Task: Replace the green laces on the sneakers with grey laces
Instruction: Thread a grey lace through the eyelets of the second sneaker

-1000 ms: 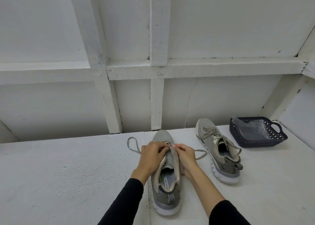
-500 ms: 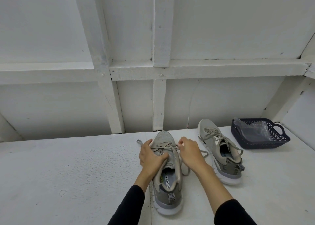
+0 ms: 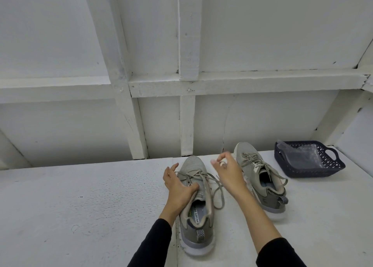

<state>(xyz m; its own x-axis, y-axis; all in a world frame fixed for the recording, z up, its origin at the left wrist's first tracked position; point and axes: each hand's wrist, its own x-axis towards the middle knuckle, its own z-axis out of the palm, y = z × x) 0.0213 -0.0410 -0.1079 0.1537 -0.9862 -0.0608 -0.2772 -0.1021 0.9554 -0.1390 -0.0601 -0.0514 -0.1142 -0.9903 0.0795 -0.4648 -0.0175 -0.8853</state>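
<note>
A: Resting on the near sneaker is the left hand — thumb out toward the toe, fingers curled over the tongue edge, a grip on the shoe's upper.

B: And the right hand?

A: Raised just right of that sneaker's toe, blurred. Its grip looks pinched on something pale at the fingertips — I cannot tell if it is the lace's end.

B: The grey lace?

A: Threaded across that sneaker, one end looping onto the surface at its right side.

B: The other sneaker?

A: Right of the near one, laced, partly behind the right wrist. Farther right, a dark basket holds crumpled clear plastic — its contents unreadable.
</note>
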